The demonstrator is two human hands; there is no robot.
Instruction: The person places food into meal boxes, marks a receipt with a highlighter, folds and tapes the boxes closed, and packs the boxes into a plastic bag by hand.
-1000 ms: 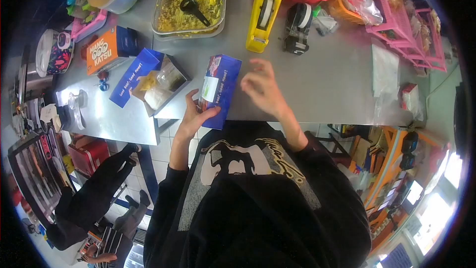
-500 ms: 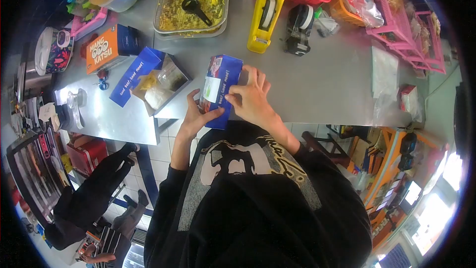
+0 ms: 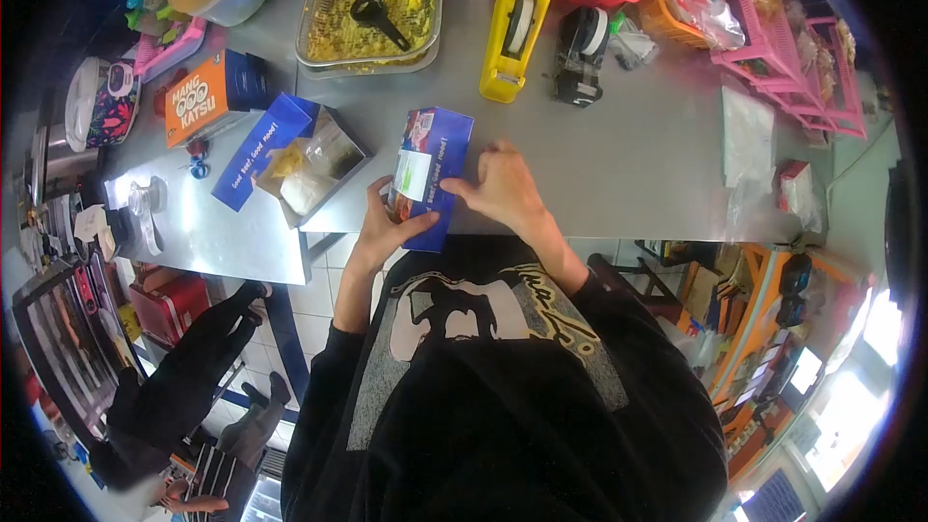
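Head view: here's the blue box (image 3: 447,150), right by the table's (image 3: 628,174) front edge. My left hand (image 3: 380,237) grips it, thumb across; my right hand (image 3: 507,195) is loosely half-open, thumb at its side. Looks like pressing; that calls for a steady left hold.

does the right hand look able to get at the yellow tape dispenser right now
Probably yes: only bare tabletop seems to lie between the right hand and the yellow tape dispenser, which nothing covers.

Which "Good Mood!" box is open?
The box beside the orange carton, lid back, food showing; the other box, in the left hand, is closed.
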